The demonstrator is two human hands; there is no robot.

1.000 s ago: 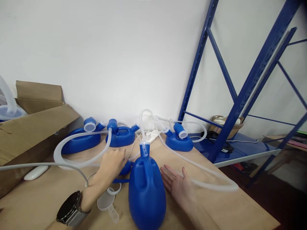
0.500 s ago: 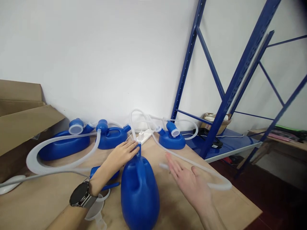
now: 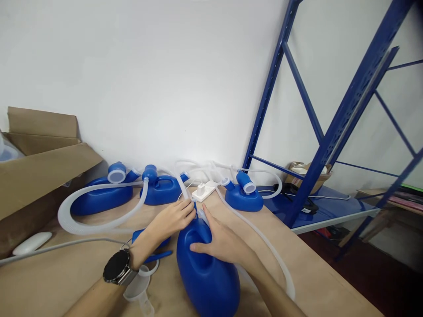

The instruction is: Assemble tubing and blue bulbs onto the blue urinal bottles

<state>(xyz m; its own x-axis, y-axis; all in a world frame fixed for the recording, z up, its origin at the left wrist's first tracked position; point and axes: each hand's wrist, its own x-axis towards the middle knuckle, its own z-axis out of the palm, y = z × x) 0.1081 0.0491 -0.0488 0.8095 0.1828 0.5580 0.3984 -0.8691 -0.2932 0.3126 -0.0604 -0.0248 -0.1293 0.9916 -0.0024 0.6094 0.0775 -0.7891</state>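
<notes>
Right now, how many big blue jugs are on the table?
4. One blue jug lies nearest, under the right hand; three stand by the wall: left jug, middle jug, right jug. More may hide in the cardboard box.

left hand [image 3: 176, 219] pinching, right hand [image 3: 224, 243] flat

A plain white wall [image 3: 148, 79] fills the upper left and centre of the frame. At right stands a blue metal shelving rack [image 3: 333, 132] with diagonal braces. A light brown wooden tabletop [image 3: 59, 273] spans the bottom. Dark reddish floor [image 3: 380, 281] shows at lower right.
</notes>
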